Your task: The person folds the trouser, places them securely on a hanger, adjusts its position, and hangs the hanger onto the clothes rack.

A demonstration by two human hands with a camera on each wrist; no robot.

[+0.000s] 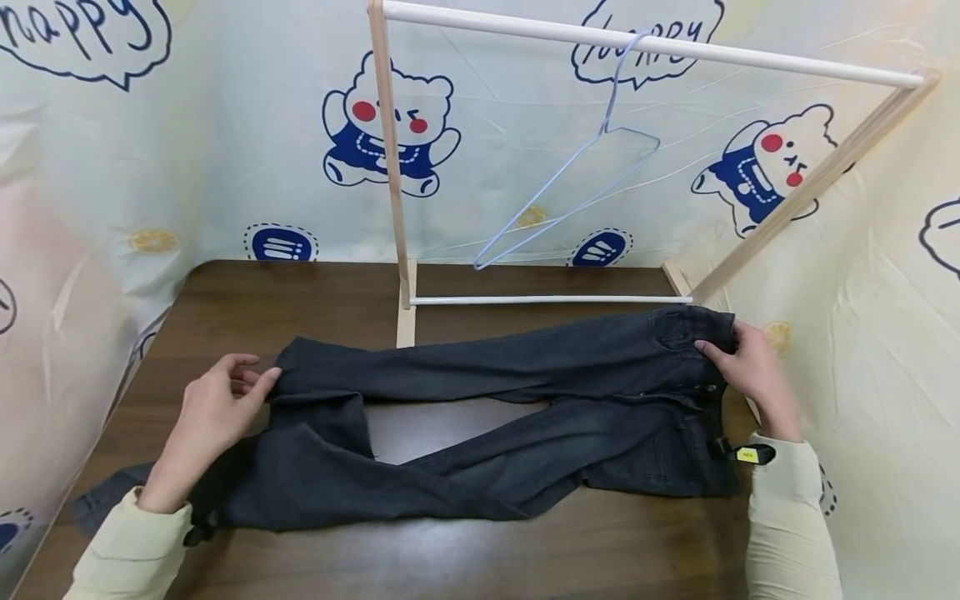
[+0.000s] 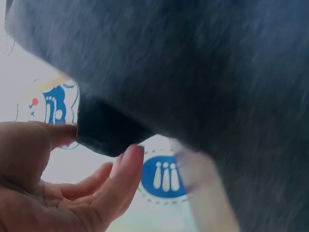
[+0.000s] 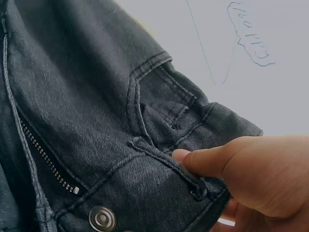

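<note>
A pair of dark grey jeans (image 1: 480,367) lies spread sideways, waistband to the right, one leg folded over itself near the left end. My right hand (image 1: 757,371) grips the waistband at its far corner, thumb on top; the right wrist view shows that thumb beside a belt loop (image 3: 166,162), with the metal button (image 3: 102,218) and the zip (image 3: 48,159) nearby. My left hand (image 1: 228,404) pinches the edge of the far leg at its left end. In the left wrist view the dark cloth (image 2: 113,128) sits between thumb and fingertips.
Behind the jeans stands a wooden rack with a white top rail (image 1: 525,29) and a low white bar (image 1: 547,300). A light blue wire hanger (image 1: 540,200) hangs from the rail. Patterned cloth walls (image 1: 225,150) surround the brown table (image 1: 450,567).
</note>
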